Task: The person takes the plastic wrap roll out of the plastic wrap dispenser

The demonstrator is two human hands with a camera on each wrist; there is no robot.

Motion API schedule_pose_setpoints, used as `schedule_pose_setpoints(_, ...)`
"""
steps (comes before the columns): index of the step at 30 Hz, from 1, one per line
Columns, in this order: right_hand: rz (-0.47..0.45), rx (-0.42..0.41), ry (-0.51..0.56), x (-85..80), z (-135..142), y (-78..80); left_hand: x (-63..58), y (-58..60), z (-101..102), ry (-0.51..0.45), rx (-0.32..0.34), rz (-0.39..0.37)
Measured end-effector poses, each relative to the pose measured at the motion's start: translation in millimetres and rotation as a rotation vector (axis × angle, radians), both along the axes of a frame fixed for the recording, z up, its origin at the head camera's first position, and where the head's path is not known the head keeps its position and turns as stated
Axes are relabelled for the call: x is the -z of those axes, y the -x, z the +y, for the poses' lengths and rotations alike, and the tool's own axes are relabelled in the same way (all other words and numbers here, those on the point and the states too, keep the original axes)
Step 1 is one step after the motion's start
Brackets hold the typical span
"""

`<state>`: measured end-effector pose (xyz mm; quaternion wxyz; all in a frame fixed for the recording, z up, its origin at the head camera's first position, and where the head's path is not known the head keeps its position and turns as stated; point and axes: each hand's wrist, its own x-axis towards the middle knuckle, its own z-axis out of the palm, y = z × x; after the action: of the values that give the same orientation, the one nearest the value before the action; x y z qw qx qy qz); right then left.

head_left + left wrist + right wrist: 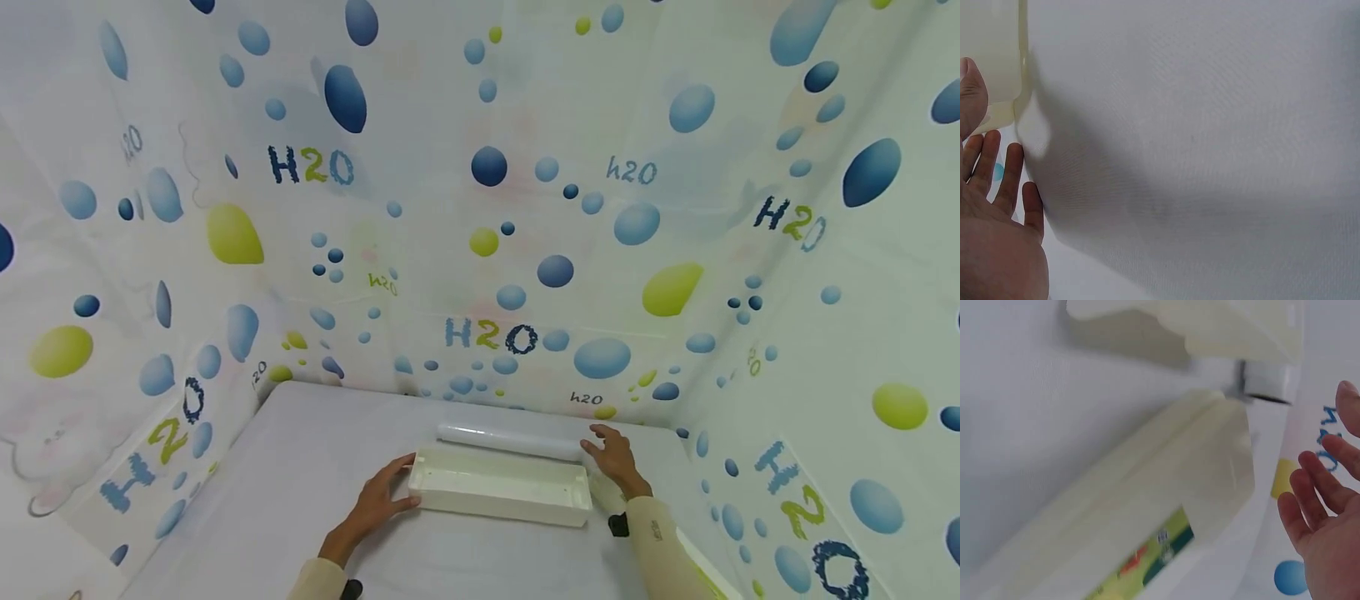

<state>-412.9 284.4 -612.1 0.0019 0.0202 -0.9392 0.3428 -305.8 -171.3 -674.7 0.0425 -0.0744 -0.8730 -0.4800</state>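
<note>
A long cream plastic box (502,487) lies on the white-covered table in the head view, its hollow side upward. At its left end is my left hand (378,498), the thumb by the near corner and the fingers by the far one. Those fingers (1012,178) look straight and spread in the left wrist view. Behind the box lies a white roll (510,439). Close to the roll's right end hovers my right hand (617,460), its fingers relaxed with nothing between them; whether they touch the roll I cannot tell.
A cream long piece with a green label (1166,544) lies right of the box, partly hidden under my right sleeve (660,546) in the head view. White curtains (480,208) with blue and green drops stand around the back and sides of the table (247,517).
</note>
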Motion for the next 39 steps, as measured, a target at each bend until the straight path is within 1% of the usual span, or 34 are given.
schedule_pose_setpoints(3, 0.022, 0.009, -0.028, -6.3, 11.5, -1.5, -2.3, 1.3, 1.3, 0.009, 0.008, -0.017)
schedule_pose_setpoints(6, 0.024, 0.001, -0.063, -8.7, 20.9, -3.3, -2.3, 2.3, 2.9, 0.003, 0.004, -0.026)
schedule_pose_setpoints(8, 0.02, 0.0, -0.078, -8.5, 26.4, -5.8, -1.1, 2.7, 4.2, -0.011, 0.003, -0.033)
schedule_pose_setpoints(14, 0.002, 0.024, -0.136, -4.0, 44.8, -16.9, 3.6, 4.1, 7.4, -0.01, 0.004, -0.065)
schedule_pose_setpoints(16, -0.01, 0.034, -0.147, -2.2, 52.2, -20.3, 3.0, 4.3, 8.0, -0.005, 0.0, -0.065)
schedule_pose_setpoints(19, -0.019, 0.04, -0.163, -0.5, 63.1, -26.3, 0.4, 4.1, 8.4, 0.005, -0.003, -0.037)
schedule_pose_setpoints(23, -0.03, 0.046, -0.2, 5.5, 77.9, -35.9, -1.4, 2.9, 8.2, 0.009, 0.004, -0.025)
schedule_pose_setpoints(27, -0.041, 0.051, -0.225, 12.0, 88.6, -48.6, -0.3, 2.0, 6.6, 0.019, 0.015, -0.04)
schedule_pose_setpoints(33, -0.046, 0.066, -0.26, 19.8, 90.0, -68.4, 0.8, 2.5, 0.9, 0.032, 0.0, -0.025)
schedule_pose_setpoints(36, -0.054, 0.073, -0.29, 25.1, 91.7, -74.8, 2.7, 3.4, -1.2, 0.044, -0.002, -0.017)
schedule_pose_setpoints(39, -0.083, 0.084, -0.318, 31.4, 94.0, -80.3, 2.9, 3.3, -2.0, 0.055, 0.003, -0.011)
